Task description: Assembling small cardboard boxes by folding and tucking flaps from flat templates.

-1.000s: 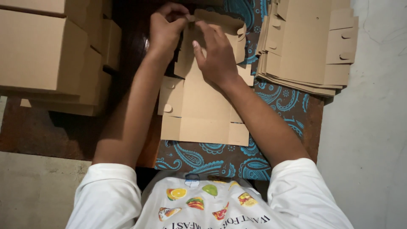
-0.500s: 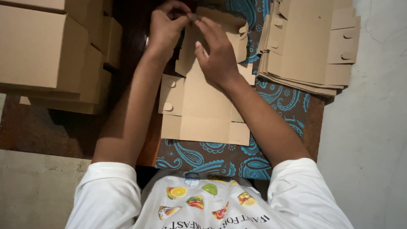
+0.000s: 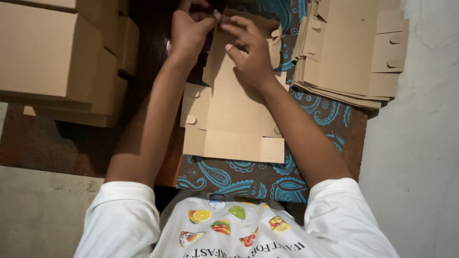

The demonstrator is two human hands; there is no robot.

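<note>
Both hands folding up a flat brown die-cut cardboard box blank (image 3: pixel 234 114)

Left hand (image 3: pixel 189 31) and right hand (image 3: pixel 248 50) pinch its raised far flap; the rest lies on the blue paisley cloth (image 3: pixel 248 179), stack of flat cardboard blanks (image 3: pixel 351 52) just right, assembled brown boxes (image 3: pixel 52 57) left.

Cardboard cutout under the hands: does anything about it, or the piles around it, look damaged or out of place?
Nothing stands out. The flat cardboard blank lies unfolded on the paisley cloth, both hands folding its far end. The stack of flat blanks and the assembled boxes sit tidily.
</note>
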